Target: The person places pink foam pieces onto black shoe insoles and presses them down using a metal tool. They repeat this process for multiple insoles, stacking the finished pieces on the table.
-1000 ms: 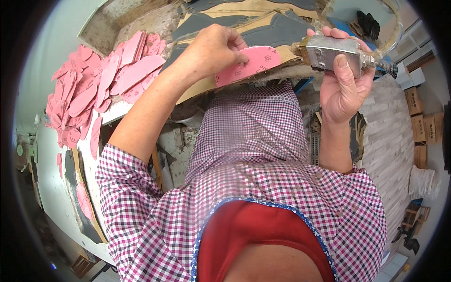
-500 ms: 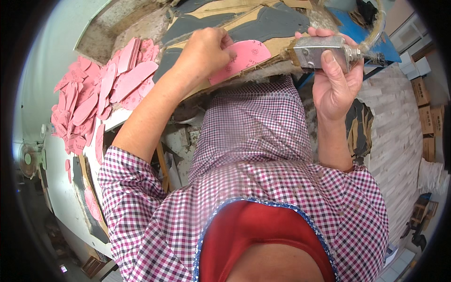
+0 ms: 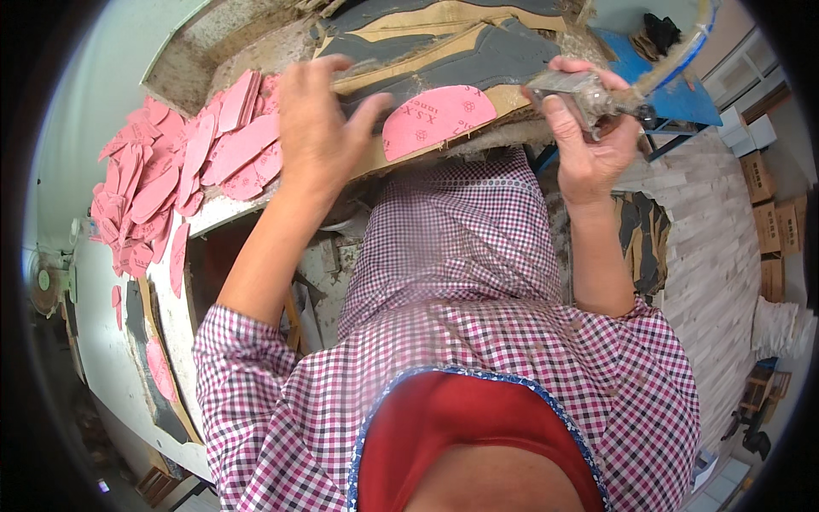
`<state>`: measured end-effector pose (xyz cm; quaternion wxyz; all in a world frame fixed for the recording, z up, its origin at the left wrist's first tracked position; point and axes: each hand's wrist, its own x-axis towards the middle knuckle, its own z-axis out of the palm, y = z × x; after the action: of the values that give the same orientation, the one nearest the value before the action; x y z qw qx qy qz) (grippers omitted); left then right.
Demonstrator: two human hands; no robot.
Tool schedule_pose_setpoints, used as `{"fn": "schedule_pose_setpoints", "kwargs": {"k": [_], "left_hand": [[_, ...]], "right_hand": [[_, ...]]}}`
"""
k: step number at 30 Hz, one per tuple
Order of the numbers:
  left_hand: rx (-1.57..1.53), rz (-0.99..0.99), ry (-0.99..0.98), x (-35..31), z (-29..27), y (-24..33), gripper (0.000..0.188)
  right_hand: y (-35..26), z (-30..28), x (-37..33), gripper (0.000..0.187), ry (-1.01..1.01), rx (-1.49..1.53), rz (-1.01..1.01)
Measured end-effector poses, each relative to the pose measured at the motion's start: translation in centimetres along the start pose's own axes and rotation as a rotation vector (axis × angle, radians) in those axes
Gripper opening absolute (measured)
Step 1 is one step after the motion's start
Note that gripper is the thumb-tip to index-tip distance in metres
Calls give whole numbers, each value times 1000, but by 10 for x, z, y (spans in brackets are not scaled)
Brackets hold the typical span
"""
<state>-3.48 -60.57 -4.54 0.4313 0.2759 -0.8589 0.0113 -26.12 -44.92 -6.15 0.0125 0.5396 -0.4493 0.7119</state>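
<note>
A pink insole-shaped piece (image 3: pixel 437 119) lies on a brown and grey board (image 3: pixel 461 51) at the near edge of the bench. My left hand (image 3: pixel 317 128) hovers just left of it, fingers spread, holding nothing. My right hand (image 3: pixel 589 136) is closed on a metal hand tool (image 3: pixel 580 90) at the right end of the board, a hose running up from it.
A heap of pink insole pieces (image 3: pixel 183 171) covers the bench to the left. More grey sheet (image 3: pixel 162 375) lies lower left. A blue surface (image 3: pixel 657 77) sits behind the tool. Cardboard boxes (image 3: pixel 772 222) stand on the right floor.
My left hand has lifted off the pink piece and moved left, fingers opening. The right hand still grips the tool in about the same place.
</note>
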Motion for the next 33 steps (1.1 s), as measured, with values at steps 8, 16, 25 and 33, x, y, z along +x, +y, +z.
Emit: {"fn": "schedule_pose_setpoints", "kwargs": {"k": [8,16,25,33], "left_hand": [[-300,-628,-343,-38,-45,-31,61],[-443,-706,-416,-27,-42,-39,61],[-802,-785,-462,-15,-48,-51,42],[-727,-788,-468,-9,-57,-38,28]], "right_hand": [[-18,74,-33,50,-120,473,87],[-23,65,-23,46,-168,378,93],[-7,13,20,36,21,385,21],[11,36,67,40,50,133,-99]]}}
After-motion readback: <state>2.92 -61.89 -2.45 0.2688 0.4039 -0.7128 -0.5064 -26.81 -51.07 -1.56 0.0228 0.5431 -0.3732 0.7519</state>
